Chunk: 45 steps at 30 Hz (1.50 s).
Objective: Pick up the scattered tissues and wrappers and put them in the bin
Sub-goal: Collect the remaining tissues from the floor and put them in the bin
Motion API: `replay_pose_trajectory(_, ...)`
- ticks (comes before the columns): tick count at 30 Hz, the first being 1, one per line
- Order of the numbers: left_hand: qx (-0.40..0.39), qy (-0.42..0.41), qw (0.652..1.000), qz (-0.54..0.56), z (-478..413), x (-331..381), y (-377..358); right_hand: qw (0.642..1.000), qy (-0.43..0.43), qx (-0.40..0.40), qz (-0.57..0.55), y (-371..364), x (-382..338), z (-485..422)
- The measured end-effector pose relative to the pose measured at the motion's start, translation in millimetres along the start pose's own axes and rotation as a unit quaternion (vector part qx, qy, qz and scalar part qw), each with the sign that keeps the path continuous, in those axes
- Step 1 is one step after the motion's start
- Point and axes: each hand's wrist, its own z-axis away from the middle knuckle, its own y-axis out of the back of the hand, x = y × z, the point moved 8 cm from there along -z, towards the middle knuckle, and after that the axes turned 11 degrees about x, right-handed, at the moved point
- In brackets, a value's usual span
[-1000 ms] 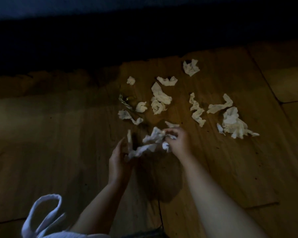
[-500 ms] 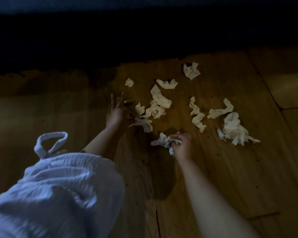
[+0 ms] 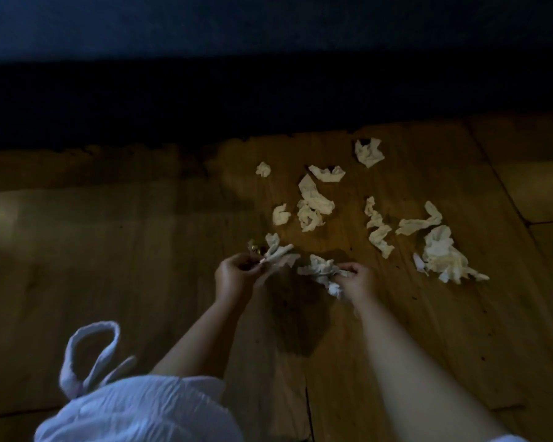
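While tissues (image 3: 315,199) litter the floor (image 3: 141,250), both hands grip tissue wads

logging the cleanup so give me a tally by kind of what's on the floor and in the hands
loose tissue pieces on the floor: 10
tissue bunches, one in the left hand, one in the right hand: 2
shiny wrapper at the left hand: 1
white bag: 1
total: 14
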Motion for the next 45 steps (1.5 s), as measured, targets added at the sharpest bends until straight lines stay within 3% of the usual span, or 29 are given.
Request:
replay_pose_trajectory(3, 0.025, 0.007, 0.999, 0.038, 23, -2, 36, 0.995, -0.052, -0.014, -0.078, -4, 8, 27)
replay_pose_trajectory(7, 0.09, 0.004, 0.994, 0.062, 53, 2, 104, 0.986, -0.06, -0.066, -0.138, -27, -8, 87)
replay_pose_trajectory(19, 0.192, -0.075, 0.97, 0.131, 127, 69, 358, 0.96, 0.07, -0.241, -0.125, -172, -135, 324)
replay_pose_trajectory(27, 0.33, -0.141, 0.921, 0.153, 135, 114, 567, 0.899, 0.158, -0.388, -0.13, -303, -249, 500)
replay_pose_trajectory(31, 0.384, -0.144, 0.9, 0.149, 111, 124, 652, 0.889, 0.175, -0.407, -0.118, -374, -291, 561)
replay_pose_trajectory(35, 0.431, -0.107, 0.89, 0.104, 69, 113, 699, 0.898, 0.24, -0.361, -0.07, -444, -314, 589)
replay_pose_trajectory(38, 0.43, -0.052, 0.901, 0.016, 37, 100, 712, 0.892, 0.299, -0.336, 0.04, -484, -314, 597)
replay_pose_trajectory(42, 0.399, -0.052, 0.915, -0.041, 19, 91, 712, 0.861, 0.356, -0.33, 0.151, -510, -299, 591)
replay_pose_trajectory(45, 0.33, -0.045, 0.937, -0.1, 5, 77, 698, 0.826, 0.366, -0.344, 0.257, -518, -280, 589)
